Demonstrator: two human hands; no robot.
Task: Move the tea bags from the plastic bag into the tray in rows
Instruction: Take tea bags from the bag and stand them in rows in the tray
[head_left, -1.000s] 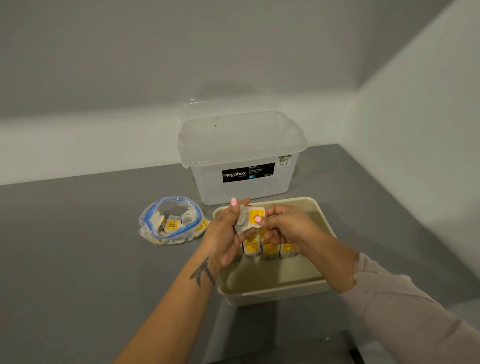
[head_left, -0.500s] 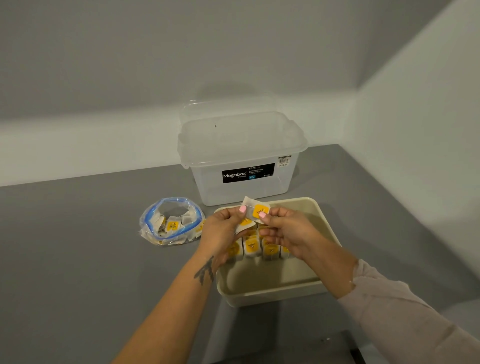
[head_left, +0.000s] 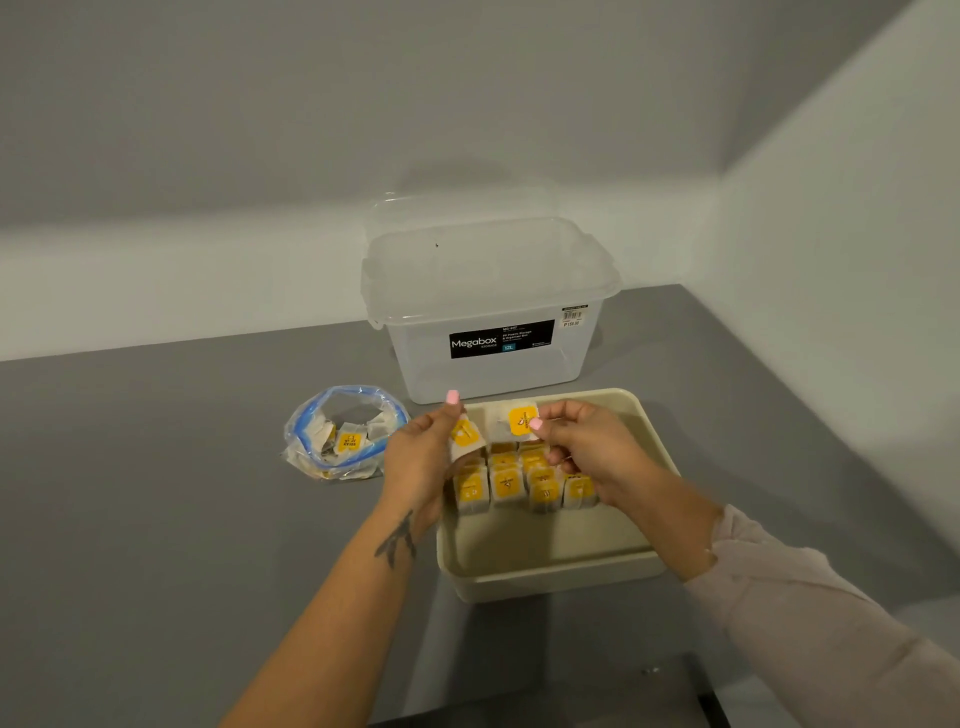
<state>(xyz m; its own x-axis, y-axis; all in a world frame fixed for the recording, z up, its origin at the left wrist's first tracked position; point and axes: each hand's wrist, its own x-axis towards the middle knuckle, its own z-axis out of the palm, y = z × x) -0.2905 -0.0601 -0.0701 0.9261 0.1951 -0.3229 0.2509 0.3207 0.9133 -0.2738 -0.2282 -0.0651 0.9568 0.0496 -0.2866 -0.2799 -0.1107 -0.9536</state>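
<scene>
A white paper tea bag with a yellow square label (head_left: 511, 425) is pinched at its right edge by the thumb and fingertips of the right hand (head_left: 584, 449), held upright above the far end of the beige rectangular plastic tray (head_left: 550, 574). A second white tea bag with a yellow label (head_left: 464, 435) is gripped in the left hand (head_left: 421, 460), thumb curled over it, just beside the first and tilted to the left. Below both hands, the rows of yellow-labelled tea bags (head_left: 522, 480) are seen standing packed together in the far half of the tray, while the near half of the tray floor is left bare. To the left of the tray, well apart from it, the crumpled clear plastic bag with a blue zip rim (head_left: 345, 431) is found lying open on the surface, more tea bags visible inside. Behind the tray, the translucent lidded plastic storage box with a black Megabox label (head_left: 491, 312) is set against the back. Everything is carried by a matt dark grey tabletop (head_left: 156, 493), which is met at the rear and on the right by plain pale grey walls (head_left: 311, 130) joining in a corner. A pale long sleeve (head_left: 810, 623) is worn on the right arm; a small dark tattoo (head_left: 397, 540) is shown on the bare left forearm.
</scene>
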